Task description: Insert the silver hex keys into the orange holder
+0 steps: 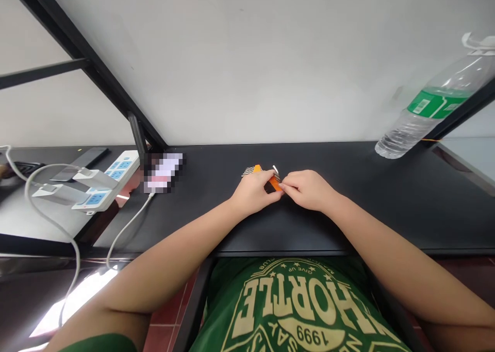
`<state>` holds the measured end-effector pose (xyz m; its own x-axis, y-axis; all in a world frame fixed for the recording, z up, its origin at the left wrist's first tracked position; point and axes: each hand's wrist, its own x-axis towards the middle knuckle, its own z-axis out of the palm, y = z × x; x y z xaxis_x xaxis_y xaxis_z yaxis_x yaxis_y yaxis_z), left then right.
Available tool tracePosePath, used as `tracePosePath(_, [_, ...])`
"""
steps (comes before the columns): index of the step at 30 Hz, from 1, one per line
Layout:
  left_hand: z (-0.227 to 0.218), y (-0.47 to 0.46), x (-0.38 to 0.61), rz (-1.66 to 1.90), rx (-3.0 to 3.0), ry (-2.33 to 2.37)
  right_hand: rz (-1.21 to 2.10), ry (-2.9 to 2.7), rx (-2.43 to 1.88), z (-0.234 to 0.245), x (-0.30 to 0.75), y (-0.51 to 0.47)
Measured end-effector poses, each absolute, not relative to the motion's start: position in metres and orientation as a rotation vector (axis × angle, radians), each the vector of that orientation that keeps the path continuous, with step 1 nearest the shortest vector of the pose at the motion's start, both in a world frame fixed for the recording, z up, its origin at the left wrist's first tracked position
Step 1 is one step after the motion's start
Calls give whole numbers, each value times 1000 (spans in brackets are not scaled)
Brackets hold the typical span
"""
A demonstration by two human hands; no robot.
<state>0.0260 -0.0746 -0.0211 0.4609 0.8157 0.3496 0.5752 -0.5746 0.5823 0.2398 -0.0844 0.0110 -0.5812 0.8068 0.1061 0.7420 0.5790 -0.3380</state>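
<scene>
Over the middle of the black tabletop, my left hand [254,191] is closed round a hex key set with an orange holder [275,183]. Several slim metal keys stick out in a row on the left side of the holder. One larger bent metal key end [276,170] rises at its right side. My right hand [308,189] is closed in a pinch, thumb and forefinger touching the right end of the set. Whether a single key is between those fingertips is hidden. Both hands are low over the table, nearly meeting.
To the right, a large clear plastic bottle [406,122] with a green label stands by a black frame bar. At left are a white power strip [106,179] with plugged-in chargers, a phone [164,172] on a white cable [129,222], and a dark flat device [81,164]. A grey wall [263,63] rises behind.
</scene>
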Motion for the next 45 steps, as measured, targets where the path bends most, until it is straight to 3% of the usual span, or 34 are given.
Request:
tracePosePath(14, [-22, -78, 21, 818, 2230, 1089, 930, -2510, -1761, 27, 292, -78])
tracePosePath(19, [-22, -76, 17, 850, 2165, 1095, 831, -2546, -1832, 23, 279, -82])
tracePosePath(25, [-23, -74, 14, 845, 2164, 1060, 447, -2452, -1962, 7, 266, -82])
tracePosePath(28, [-24, -72, 14, 820, 2138, 1079, 443, -2281, -1877, 3, 265, -82])
tracePosePath(35, [-23, -72, 16, 880, 2076, 1078, 1036, -1470, -1234, -1, 239, -102])
tracePosePath(45, [-22, -74, 20, 866, 2068, 1046, 738, -1381, -1022, -6, 219, -110])
